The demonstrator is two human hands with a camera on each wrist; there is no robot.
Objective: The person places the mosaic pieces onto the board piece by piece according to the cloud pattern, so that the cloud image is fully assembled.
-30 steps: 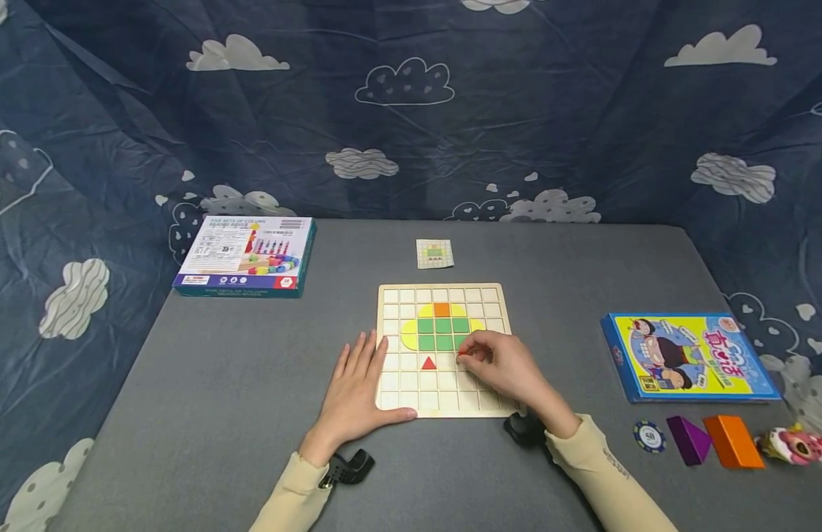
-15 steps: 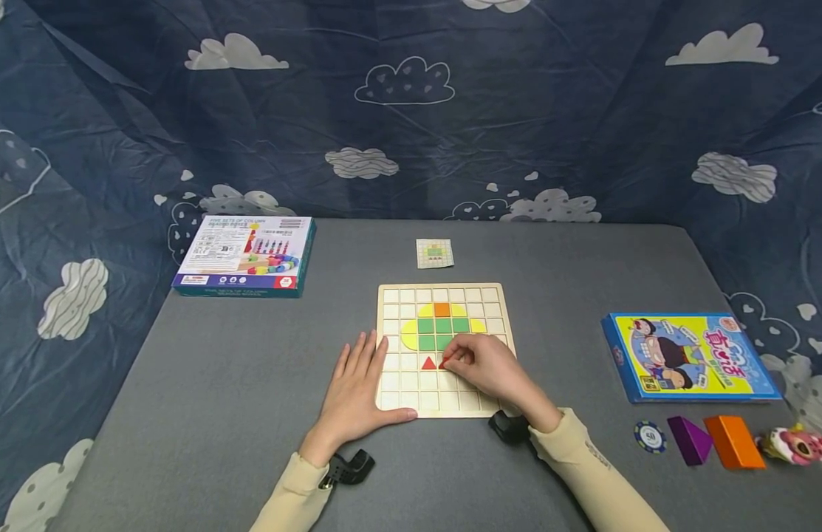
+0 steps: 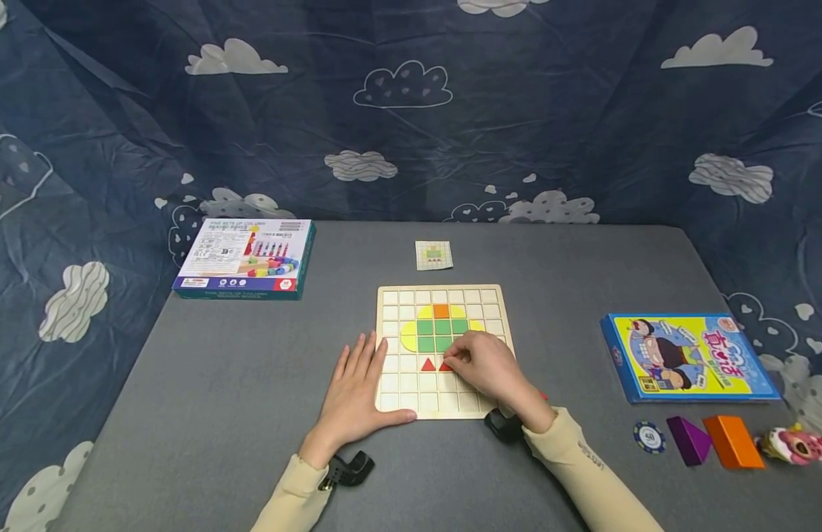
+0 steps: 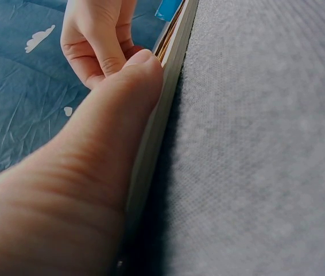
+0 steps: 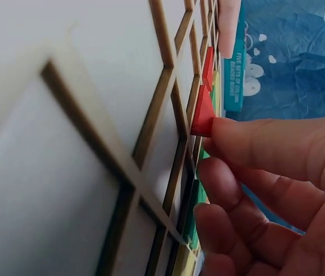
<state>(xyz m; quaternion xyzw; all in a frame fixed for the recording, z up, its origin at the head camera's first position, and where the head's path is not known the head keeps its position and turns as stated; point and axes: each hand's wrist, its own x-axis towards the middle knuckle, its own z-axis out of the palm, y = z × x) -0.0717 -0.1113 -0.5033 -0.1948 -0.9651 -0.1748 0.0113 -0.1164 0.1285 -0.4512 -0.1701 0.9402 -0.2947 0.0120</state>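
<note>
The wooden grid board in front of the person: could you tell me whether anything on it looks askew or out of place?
Nothing stands out. The wooden grid board lies square on the grey table, and its coloured tiles sit in their cells. The left hand rests flat on its edge; the right hand pinches a red triangle at a cell beside another red triangle.

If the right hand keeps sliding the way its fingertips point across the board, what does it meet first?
Probably the red triangle already seated one cell to the left; the right hand pinches a second red triangle beside it. Farther on are the left hand's fingers.
</note>
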